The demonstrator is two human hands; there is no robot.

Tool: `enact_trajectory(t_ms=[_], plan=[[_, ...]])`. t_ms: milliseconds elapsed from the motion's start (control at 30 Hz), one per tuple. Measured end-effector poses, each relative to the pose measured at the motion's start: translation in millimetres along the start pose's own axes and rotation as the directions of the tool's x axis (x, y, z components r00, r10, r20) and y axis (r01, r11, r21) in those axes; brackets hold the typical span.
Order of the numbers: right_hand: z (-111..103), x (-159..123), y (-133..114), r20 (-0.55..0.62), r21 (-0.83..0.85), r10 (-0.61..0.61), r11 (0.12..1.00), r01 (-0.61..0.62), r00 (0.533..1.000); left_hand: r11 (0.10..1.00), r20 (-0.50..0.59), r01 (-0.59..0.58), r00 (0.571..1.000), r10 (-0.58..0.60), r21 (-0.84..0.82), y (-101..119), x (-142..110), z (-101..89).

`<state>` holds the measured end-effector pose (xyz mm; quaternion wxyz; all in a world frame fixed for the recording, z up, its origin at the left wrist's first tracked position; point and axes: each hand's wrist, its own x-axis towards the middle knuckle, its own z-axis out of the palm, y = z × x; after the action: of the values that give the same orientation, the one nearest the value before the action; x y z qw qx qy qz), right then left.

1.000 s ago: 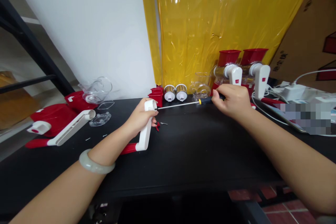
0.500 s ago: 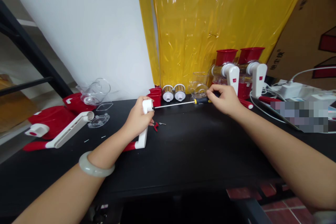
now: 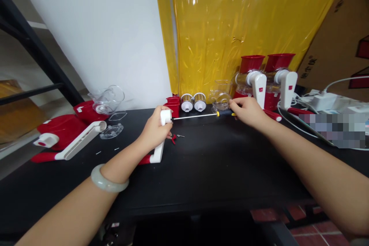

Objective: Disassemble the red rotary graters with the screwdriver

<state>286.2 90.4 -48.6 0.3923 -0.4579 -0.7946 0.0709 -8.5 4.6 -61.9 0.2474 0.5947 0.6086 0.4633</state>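
Note:
My left hand (image 3: 154,128) is wrapped round a white crank handle (image 3: 158,153) with a red grip, its round hub facing right. In my right hand (image 3: 246,111) is a screwdriver (image 3: 194,116) with a black and yellow handle. The long shaft lies nearly level, and its tip meets the hub of the crank handle; whether it sits in a screw is hidden. Just right of my left fingers, a small red plastic piece (image 3: 173,139) and a small screw (image 3: 180,136) lie on the black table (image 3: 201,177).
Two grater drums (image 3: 186,102) and red plastic parts (image 3: 172,105) stand at the back, beside a clear housing (image 3: 221,96). Two assembled rotary graters (image 3: 253,78) stand at back right, near white cables and chargers (image 3: 323,100). Red bases (image 3: 65,130) and another crank handle (image 3: 82,140) lie left.
The whole view has shifted slightly, so everything appears a little further right. Both hands keep their holds, and the screwdriver stays against the hub.

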Motion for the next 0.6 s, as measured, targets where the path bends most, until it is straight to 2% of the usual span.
enact_trajectory(t_ms=[400,600], plan=[[3.1,-6.1,-4.1,-0.105,-0.063,-0.146,0.988,0.140,0.984,0.998,-0.023,0.015,1.000,-0.016,-0.055,1.6,4.5,-3.6],[-1.1,-7.3,-4.7,-0.150,-0.138,-0.236,0.967,0.216,0.960,0.989,-0.003,0.072,0.997,-0.073,-0.130,5.7,4.1,-2.7]])
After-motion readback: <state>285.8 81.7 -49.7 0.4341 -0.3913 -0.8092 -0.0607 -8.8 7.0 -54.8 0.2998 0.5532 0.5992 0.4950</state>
